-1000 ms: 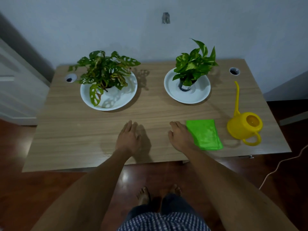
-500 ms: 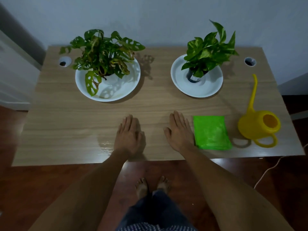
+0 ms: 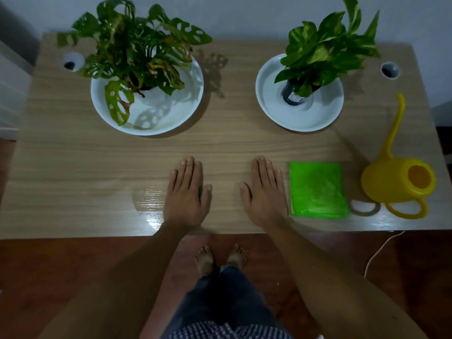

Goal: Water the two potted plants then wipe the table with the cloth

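Both hands lie flat, fingers straight, holding nothing. The watering can [image 3: 397, 183] sits at the frame's right edge beyond the cloth [image 3: 317, 190], nearer the right hand [image 3: 265, 192] than the left hand [image 3: 187, 193].

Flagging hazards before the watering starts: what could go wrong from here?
The yellow watering can has a long thin spout ending close to the right plant's dish; lifting it carelessly might knock the dish. The left plant's leaves spread wide over its pot, so water may run off them. The green cloth beside the can may catch drips.
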`<state>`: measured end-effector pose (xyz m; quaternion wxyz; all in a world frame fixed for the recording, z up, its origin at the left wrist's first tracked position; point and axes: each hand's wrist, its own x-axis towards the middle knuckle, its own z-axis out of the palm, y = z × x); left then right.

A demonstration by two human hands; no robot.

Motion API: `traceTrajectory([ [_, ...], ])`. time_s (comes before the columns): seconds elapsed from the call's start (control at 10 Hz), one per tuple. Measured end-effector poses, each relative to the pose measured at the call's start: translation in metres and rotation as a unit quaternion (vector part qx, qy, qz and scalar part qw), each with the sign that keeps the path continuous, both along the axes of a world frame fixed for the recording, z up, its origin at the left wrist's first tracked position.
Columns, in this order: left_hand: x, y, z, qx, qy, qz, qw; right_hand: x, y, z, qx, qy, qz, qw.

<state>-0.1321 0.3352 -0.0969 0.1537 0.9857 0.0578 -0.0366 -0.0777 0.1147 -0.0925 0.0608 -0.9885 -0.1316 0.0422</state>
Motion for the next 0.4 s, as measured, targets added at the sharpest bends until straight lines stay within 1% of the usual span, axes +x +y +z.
traceTrajectory([
  [0.2,0.0,0.0,-0.002,0.003,0.002,0.004,1.0,0.001,-0.001,-0.004,0.002,-0.012,-0.001,1.0],
  [0.3,0.001,0.0,0.004,-0.006,-0.006,0.0,1.0,-0.003,0.001,-0.003,0.028,-0.008,0.006,1.0],
  [0.4,0.001,-0.001,0.005,-0.009,-0.016,0.002,1.0,0.008,0.0,0.01,0.15,-0.073,-0.04,0.985],
])
